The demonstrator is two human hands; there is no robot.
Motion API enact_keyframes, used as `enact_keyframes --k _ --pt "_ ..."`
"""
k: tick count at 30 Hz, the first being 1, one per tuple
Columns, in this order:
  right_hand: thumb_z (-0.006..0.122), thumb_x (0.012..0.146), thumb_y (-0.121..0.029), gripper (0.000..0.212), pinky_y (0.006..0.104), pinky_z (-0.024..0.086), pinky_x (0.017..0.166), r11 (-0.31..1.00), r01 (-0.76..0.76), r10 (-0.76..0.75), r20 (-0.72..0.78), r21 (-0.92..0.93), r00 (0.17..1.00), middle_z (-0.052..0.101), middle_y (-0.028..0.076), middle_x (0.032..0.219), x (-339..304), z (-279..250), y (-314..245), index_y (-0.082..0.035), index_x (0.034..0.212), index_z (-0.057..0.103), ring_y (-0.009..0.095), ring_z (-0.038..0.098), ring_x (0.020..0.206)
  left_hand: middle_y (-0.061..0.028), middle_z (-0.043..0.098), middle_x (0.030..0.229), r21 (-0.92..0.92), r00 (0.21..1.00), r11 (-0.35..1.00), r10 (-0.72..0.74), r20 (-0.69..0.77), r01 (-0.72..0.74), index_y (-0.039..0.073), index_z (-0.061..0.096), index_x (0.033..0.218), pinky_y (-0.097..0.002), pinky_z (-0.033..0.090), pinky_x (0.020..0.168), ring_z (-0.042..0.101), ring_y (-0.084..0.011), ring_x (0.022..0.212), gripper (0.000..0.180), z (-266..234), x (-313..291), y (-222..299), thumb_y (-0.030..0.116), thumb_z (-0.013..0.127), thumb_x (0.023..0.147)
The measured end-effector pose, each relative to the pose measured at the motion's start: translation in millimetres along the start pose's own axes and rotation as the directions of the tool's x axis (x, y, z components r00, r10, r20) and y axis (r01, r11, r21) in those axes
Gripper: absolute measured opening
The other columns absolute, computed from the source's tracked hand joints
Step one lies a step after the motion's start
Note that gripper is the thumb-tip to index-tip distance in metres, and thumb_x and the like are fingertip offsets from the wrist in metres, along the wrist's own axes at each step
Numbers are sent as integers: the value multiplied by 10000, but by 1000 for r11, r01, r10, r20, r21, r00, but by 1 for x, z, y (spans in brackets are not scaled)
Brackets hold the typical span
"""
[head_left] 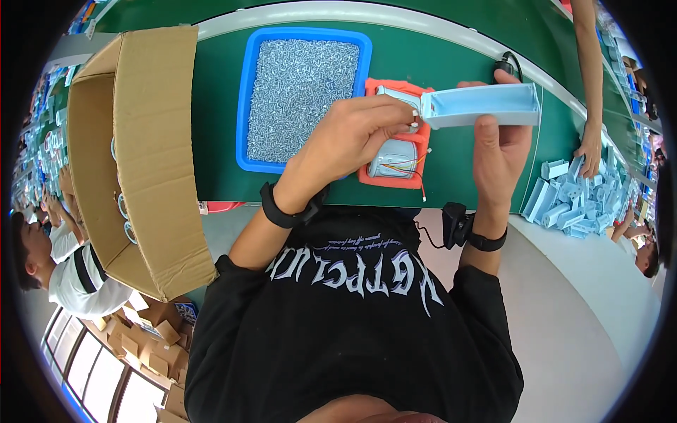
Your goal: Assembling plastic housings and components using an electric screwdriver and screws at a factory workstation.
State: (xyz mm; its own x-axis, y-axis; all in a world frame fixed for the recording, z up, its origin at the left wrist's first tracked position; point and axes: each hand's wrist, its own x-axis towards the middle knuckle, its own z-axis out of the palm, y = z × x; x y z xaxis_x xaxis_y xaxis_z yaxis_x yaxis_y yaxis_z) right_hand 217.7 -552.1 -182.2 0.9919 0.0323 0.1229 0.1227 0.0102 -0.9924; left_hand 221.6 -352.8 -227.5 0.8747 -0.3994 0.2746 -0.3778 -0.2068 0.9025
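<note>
My right hand [497, 151] grips a long, light-blue plastic housing [486, 116], an open trough, with the thumb on its near side and fingers behind. At the housing's left end, my left hand [356, 130] is closed in a pinch on a small white connector [414, 125]. Beneath the left fingers lies a red foam holder [368, 173] with two recesses. Its near recess holds a light-blue casing [395, 151] with thin coloured wires [405, 169] trailing over the edge. Another light-blue casing [388, 92] sits in the far recess, partly hidden by my left hand.
A blue tray [243, 134] full of small metal screws [303, 95] stands left of the holder. Farther left is an open cardboard box [159, 155]. At right, another person's hand [589, 151] touches a pile of light-blue plastic parts [575, 201]. A black cabled device [508, 67] lies behind my right hand.
</note>
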Motion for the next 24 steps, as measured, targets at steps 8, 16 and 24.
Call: enact_keyframes --k 8,16,24 --pt "702 849 -239 718 372 496 897 989 48 -65 126 137 990 603 191 1109 3 1 4 -8 1379 276 265 607 1045 -86 631 847 3 999 1000 14 -49 -14 19 644 853 -353 511 632 624 -282 755 125 3 3 4 -30 592 749" --pt "716 833 -235 744 362 504 877 993 94 -103 144 71 984 610 190 1107 -2 -2 5 -11 1379 263 266 613 1039 -81 608 825 9 998 999 33 -61 -33 20 640 863 -349 501 611 612 -276 722 138 6 3 1 -35 592 746" --pt "756 788 -158 746 335 508 849 927 358 -325 242 -108 914 629 197 1085 -12 -7 9 -21 1358 293 257 624 1019 -87 607 849 45 997 998 49 -64 -46 2 654 898 -310 478 587 603 -246 696 183 9 3 4 -74 603 739"
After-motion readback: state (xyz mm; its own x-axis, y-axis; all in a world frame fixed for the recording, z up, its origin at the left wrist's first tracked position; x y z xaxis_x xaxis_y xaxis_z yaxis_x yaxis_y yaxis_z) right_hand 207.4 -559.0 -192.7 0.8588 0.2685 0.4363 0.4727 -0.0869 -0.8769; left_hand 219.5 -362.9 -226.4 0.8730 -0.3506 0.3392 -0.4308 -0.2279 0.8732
